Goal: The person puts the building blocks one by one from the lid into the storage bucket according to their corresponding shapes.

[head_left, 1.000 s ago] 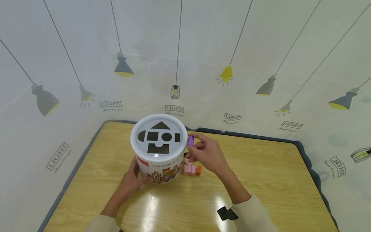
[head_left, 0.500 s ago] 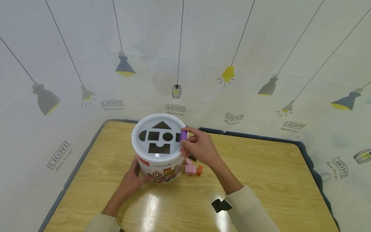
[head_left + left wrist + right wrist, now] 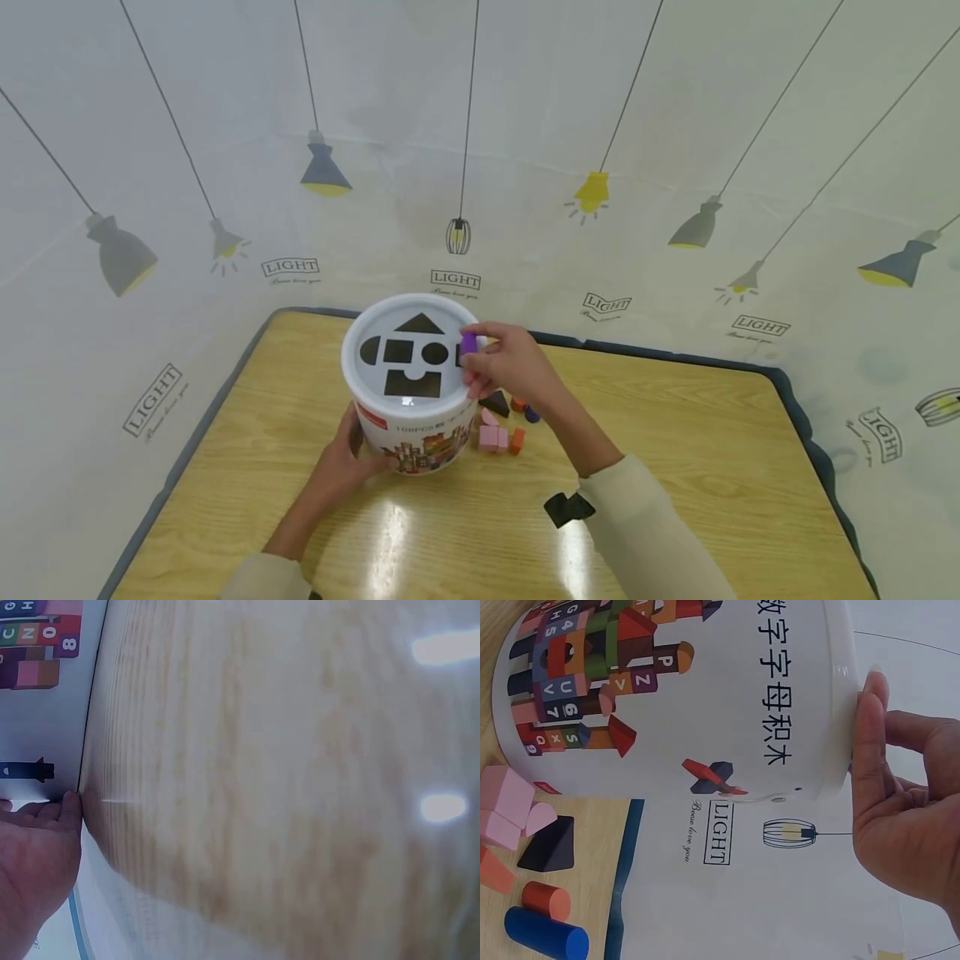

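A white bucket (image 3: 423,446) printed with building blocks stands on the table, its white lid (image 3: 367,383) pierced by dark shaped holes. My left hand (image 3: 347,457) holds the bucket low on its left side, thumb across the front; some of its fingers are hidden behind. Between thumb and index finger, my right hand (image 3: 517,358) pinches a purple block (image 3: 468,343) over the rectangular hole at the lid's right edge. Whether the block has entered the hole is hidden by the fingers. In the right wrist view, the right hand (image 3: 907,817) reaches over the lid rim; the block is out of sight.
Right of the bucket lie pink blocks (image 3: 502,802), an orange block (image 3: 493,871), a dark triangular block (image 3: 549,846), a red-orange cylinder (image 3: 546,901) and a blue cylinder (image 3: 546,935). The wooden table (image 3: 675,467) ends at a patterned wall covering (image 3: 525,250).
My right hand has carried the purple block leftward from beside the bucket onto the lid's right edge, uncovering more loose blocks. The left hand and the bucket have stayed in place.
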Available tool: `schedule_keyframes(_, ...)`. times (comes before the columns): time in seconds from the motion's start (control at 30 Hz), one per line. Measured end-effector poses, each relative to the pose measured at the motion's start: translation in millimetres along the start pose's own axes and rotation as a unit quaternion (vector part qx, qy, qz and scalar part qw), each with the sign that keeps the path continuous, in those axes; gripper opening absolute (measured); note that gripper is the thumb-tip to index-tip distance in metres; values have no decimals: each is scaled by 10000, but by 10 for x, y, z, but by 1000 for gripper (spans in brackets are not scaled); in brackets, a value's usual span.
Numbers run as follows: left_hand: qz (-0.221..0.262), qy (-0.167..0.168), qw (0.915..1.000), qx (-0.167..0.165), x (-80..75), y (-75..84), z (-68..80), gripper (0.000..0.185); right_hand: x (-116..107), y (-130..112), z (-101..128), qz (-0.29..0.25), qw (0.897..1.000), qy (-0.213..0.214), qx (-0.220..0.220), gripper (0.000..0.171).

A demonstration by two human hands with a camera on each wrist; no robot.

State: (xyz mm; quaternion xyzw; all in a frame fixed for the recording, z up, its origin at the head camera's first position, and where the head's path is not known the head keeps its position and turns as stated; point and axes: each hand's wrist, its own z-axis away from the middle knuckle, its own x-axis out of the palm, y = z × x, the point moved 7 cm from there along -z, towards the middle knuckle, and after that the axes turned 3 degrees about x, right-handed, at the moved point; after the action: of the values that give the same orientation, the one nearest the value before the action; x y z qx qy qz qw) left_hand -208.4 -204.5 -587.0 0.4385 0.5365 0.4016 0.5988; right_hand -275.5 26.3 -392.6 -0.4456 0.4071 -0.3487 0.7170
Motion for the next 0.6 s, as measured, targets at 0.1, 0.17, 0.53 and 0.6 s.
schedule_keyframes(0.1, -22, -2, 10000, 0, 1, 5, 2, 120, 7, -9, -22, 80, 9998, -28, 179, 41)
schedule_keyframes(0.17, -40, 0, 10000, -34, 1, 2, 1, 120, 15, -25, -36, 141, 9995, -19, 289, 42)
schedule_keyframes(0.53, -70, -77, 9994, -336, 10, 126, 41, 120, 61, -33, -94, 318, 9973, 10, 664, 43)
schedule_keyframes(0.6, -51, -80, 9992, -381, 6, 133, 42, 120, 62, -29, -92, 258, 9976, 5, 645, 42)
